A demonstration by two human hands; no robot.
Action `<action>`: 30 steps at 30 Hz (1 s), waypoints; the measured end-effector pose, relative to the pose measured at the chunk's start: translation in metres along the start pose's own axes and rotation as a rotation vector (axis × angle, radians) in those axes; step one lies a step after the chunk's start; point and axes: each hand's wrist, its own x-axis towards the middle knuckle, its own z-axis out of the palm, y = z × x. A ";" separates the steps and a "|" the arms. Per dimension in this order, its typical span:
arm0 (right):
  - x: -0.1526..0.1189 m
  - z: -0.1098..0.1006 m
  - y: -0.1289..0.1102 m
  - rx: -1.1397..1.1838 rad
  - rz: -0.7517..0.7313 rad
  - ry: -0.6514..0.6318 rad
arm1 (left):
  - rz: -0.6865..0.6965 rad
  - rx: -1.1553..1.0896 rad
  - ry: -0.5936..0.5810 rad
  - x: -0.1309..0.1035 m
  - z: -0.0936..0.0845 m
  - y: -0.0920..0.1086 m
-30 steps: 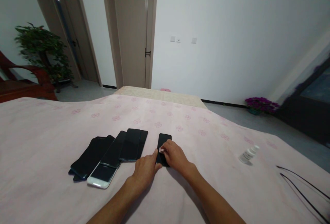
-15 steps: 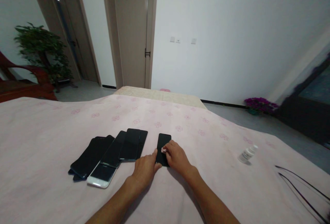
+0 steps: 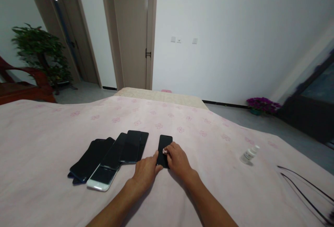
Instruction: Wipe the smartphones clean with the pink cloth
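Note:
A black smartphone lies flat, screen up, on the pink flowered cloth. My left hand grips its lower left edge between thumb and fingers. In the closed fingers of my right hand is a small whitish wad, pressed on the phone's screen; its material is too small to tell. Left of my hands lie several more phones, overlapping: a dark one, others behind and beside it, a dark stack at the far left, and a white-framed phone partly covered.
A small white bottle stands on the cloth at the right. Closer to the right edge lie two thin dark cords. Beyond the table are a wooden chair, a green plant, a closed door and purple flowers.
The whole view has shifted very slightly. Both hands keep their places at the phone, and the wad stays on the screen with barely any visible movement.

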 end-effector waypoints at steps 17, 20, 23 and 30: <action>0.001 -0.005 0.000 0.012 -0.037 -0.058 | -0.018 -0.003 -0.022 0.000 0.000 0.000; -0.001 -0.008 0.001 0.015 -0.056 -0.100 | -0.021 -0.004 -0.027 0.000 0.001 0.000; 0.001 -0.007 0.005 -0.007 -0.018 -0.075 | -0.014 -0.004 -0.018 0.001 0.001 0.000; 0.009 0.001 -0.001 -0.012 0.030 -0.006 | -0.014 0.003 -0.010 0.001 0.002 0.000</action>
